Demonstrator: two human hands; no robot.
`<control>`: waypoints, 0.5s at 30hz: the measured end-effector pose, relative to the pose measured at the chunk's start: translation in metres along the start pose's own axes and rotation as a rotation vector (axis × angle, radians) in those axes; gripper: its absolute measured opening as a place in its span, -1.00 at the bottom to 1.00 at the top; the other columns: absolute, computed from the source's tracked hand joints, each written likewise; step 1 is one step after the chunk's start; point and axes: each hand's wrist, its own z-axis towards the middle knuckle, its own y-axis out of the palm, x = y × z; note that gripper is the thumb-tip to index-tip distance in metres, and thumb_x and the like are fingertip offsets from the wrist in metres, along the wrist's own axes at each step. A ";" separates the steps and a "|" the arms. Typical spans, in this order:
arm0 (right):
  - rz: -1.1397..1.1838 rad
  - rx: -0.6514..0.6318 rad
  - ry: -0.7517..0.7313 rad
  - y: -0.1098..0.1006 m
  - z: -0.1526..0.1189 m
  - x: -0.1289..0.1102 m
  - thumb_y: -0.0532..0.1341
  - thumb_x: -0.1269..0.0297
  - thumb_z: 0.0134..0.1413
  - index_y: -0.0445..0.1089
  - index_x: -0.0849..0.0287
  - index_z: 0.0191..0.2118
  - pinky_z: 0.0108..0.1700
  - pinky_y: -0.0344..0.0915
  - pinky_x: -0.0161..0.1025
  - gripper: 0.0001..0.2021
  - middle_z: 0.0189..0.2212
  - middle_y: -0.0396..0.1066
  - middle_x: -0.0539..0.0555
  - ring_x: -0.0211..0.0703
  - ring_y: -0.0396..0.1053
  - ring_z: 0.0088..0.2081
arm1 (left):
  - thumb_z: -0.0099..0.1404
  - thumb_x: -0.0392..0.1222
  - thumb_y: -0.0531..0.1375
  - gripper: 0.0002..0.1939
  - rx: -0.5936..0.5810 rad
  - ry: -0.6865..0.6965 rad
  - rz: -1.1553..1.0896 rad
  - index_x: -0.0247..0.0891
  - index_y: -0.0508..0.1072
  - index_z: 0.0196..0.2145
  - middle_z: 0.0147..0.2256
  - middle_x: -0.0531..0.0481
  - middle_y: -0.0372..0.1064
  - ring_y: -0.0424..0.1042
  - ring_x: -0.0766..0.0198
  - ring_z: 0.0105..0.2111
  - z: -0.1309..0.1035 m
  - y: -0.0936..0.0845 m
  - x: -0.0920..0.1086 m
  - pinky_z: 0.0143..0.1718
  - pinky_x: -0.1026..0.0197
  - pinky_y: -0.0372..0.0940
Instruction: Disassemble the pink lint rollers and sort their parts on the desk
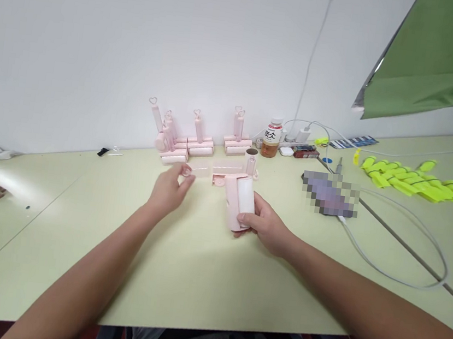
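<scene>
My right hand grips a pink lint roller, whose white paper roll shows along one side and whose pink cover curves round the other. My left hand is closed in a pinch at the loop end of a pale pink handle, which points to the right just above the table. Between and behind the hands lie loose pink casing parts. Beside them stands a pink piece with a brown-rimmed tube end.
Several pink lint rollers with upright heart-loop handles line the wall. To their right stands a drink bottle. A blurred phone with a white cable lies at right, and several bright yellow pieces sit farther off.
</scene>
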 end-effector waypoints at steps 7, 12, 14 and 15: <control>0.181 -0.072 -0.051 0.004 -0.005 -0.001 0.32 0.23 -0.09 0.26 0.13 -0.04 -0.35 0.45 -0.14 -0.56 -0.36 0.40 0.00 -0.17 0.40 -0.41 | 0.44 0.01 -0.04 -0.64 -0.453 0.283 -0.499 -0.22 0.27 0.05 -0.40 0.05 0.24 0.25 0.33 -0.43 -0.061 0.006 0.042 -0.34 0.25 0.21; 0.209 -0.101 -0.075 0.002 -0.005 0.001 0.34 0.25 -0.15 0.28 0.16 -0.11 -0.44 0.42 -0.16 -0.58 -0.43 0.41 0.00 -0.17 0.39 -0.48 | 0.43 0.01 0.01 -0.71 -0.569 0.243 -0.707 -0.23 0.22 -0.05 -0.44 0.11 0.14 0.12 0.39 -0.50 -0.071 0.013 0.036 -0.43 0.29 0.12; 0.210 -0.132 -0.076 0.001 -0.006 0.003 0.34 0.28 -0.15 0.28 0.17 -0.12 -0.44 0.40 -0.18 -0.60 -0.41 0.42 0.01 -0.17 0.39 -0.48 | 0.41 0.01 0.05 -0.74 -0.589 0.200 -0.755 -0.23 0.23 -0.13 -0.42 0.10 0.17 0.14 0.40 -0.50 -0.073 0.013 0.034 -0.43 0.29 0.13; 0.210 -0.144 -0.079 0.001 -0.006 0.003 0.34 0.29 -0.15 0.29 0.17 -0.12 -0.45 0.38 -0.20 -0.60 -0.41 0.41 0.01 -0.18 0.39 -0.48 | 0.40 0.01 0.06 -0.75 -0.590 0.193 -0.763 -0.24 0.24 -0.15 -0.41 0.09 0.19 0.15 0.40 -0.49 -0.073 0.014 0.034 -0.43 0.29 0.14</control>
